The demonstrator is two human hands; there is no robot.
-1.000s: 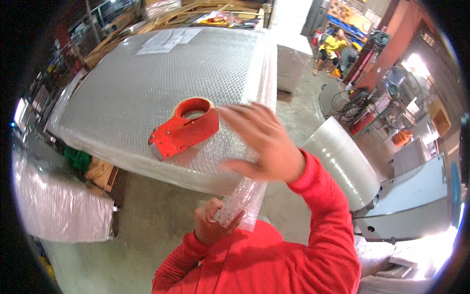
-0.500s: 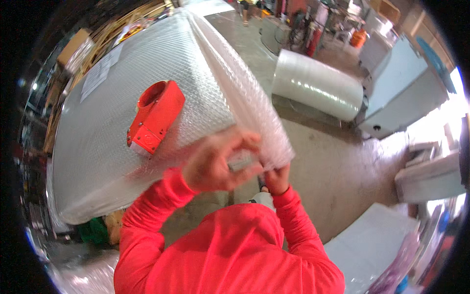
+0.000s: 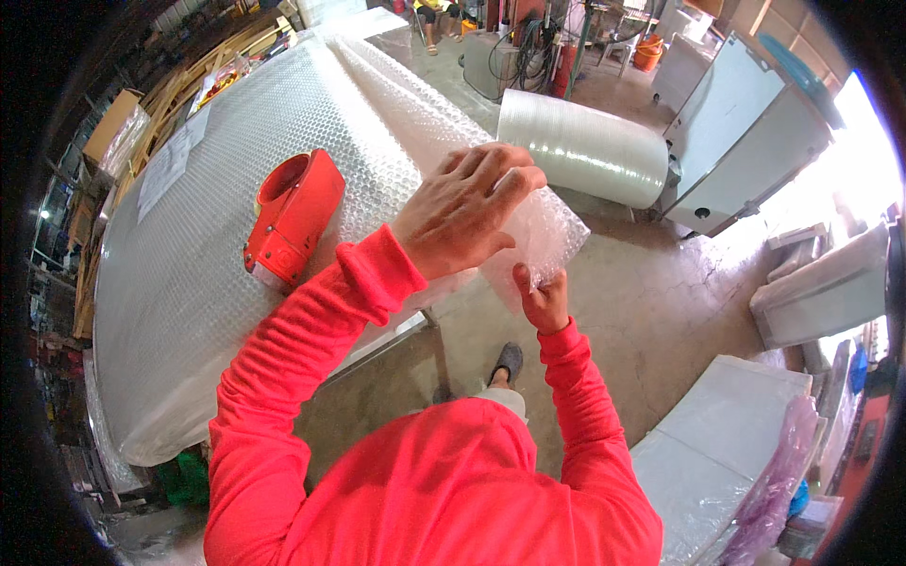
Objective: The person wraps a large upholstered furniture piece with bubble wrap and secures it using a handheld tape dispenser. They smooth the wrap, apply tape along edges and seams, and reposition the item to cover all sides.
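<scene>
A large flat item wrapped in clear bubble wrap (image 3: 236, 123) fills the left side. A loose flap of the wrap (image 3: 552, 236) sticks out past its right edge. My right hand (image 3: 545, 302) pinches the flap's near corner between thumb and fingers. My left hand (image 3: 462, 212) is over the flap, back upward, with bent fingers and the thumb spread apart; whether its fingertips touch the film is hidden. On top of the wrapped item lies a red tape dispenser (image 3: 300, 217), left of my left hand.
Beyond the flap, a big roll of clear wrap (image 3: 580, 146) lies on the concrete floor. Pale cabinet-like boxes (image 3: 746, 141) stand at the right. White panels (image 3: 722, 424) lean at the lower right. A person (image 3: 439, 14) is far back.
My left hand has moved up and forward over the flap. The flap's corner, pinched in my right hand, has been raised and drawn outward. The view has shifted slightly.
</scene>
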